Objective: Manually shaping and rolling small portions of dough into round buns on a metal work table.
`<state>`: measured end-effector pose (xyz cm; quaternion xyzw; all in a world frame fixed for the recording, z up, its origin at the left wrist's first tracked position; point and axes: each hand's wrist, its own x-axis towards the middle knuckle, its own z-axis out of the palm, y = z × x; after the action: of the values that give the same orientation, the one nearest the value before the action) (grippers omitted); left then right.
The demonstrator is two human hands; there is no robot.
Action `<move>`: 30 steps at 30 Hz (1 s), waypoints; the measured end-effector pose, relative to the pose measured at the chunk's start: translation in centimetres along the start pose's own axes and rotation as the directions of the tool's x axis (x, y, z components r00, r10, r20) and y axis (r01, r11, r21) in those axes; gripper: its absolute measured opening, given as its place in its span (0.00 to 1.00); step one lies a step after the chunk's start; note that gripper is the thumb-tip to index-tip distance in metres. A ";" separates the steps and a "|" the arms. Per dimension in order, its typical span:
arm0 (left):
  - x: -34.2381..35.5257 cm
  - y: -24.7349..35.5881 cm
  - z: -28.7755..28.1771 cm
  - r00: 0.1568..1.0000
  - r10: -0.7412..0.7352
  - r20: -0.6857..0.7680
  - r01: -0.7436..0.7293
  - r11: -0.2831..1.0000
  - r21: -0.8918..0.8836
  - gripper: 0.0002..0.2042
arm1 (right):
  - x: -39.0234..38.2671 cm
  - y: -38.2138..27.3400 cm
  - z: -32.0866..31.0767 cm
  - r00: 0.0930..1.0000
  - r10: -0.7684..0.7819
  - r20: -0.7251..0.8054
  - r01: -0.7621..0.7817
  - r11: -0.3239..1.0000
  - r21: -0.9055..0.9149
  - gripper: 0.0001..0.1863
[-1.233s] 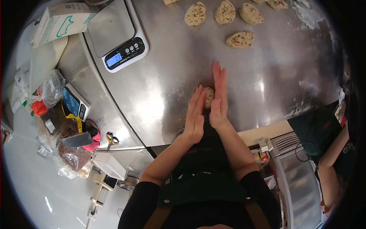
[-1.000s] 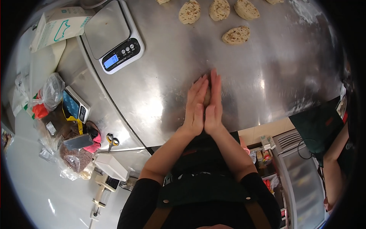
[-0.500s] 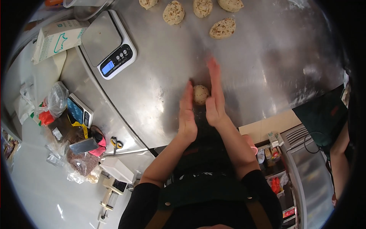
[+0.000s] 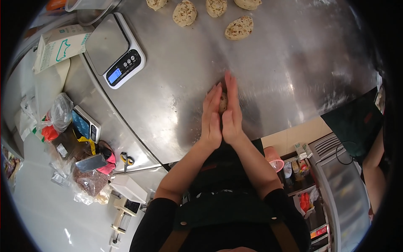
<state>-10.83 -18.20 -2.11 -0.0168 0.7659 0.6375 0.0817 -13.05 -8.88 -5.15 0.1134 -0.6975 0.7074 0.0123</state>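
A speckled dough ball (image 4: 223, 103) rests on the steel worktop near its front edge, mostly covered by my hands. My left hand (image 4: 212, 116) cups its left side, the fingers stretched forward and leaning over the top. Against its right side lies my right hand (image 4: 231, 114), edge down on the steel, fingers long and straight. The two hands press the ball between them, and the heels of the palms come close together. Farther off, an oval speckled dough piece (image 4: 239, 28) lies by itself.
Several more dough pieces (image 4: 184, 13) line the far edge. A white kitchen scale (image 4: 136, 63) with a lit display stands at the left, beside a carton (image 4: 63, 46). Scissors (image 4: 126, 160), a phone (image 4: 91, 162) and bags lie lower left. Another person's arm (image 4: 373, 172) shows at right.
My hands have closed in around the dough ball, which showed whole between them before and is now largely hidden. The view has shifted slightly.
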 end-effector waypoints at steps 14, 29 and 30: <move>-1.6 -1.6 1.1 0.994 0.036 -0.106 -0.069 0.943 -0.326 0.33 | 2.5 -1.2 -0.2 0.999 0.000 -0.038 -0.001 0.999 -0.034 0.38; 1.7 -0.3 -1.2 0.993 0.053 0.107 -0.058 0.997 0.042 0.34 | 1.7 -1.5 -0.4 0.996 0.078 -0.038 -0.082 0.990 -0.118 0.40; 1.0 -0.6 -0.6 0.993 0.052 0.110 -0.057 0.997 0.042 0.34 | 2.5 -1.4 -0.3 0.996 0.087 -0.030 -0.089 0.992 -0.085 0.40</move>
<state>-11.80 -18.78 -2.74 0.0408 0.7748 0.6219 0.1064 -15.33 -8.87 -3.32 0.0728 -0.7315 0.6779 -0.0048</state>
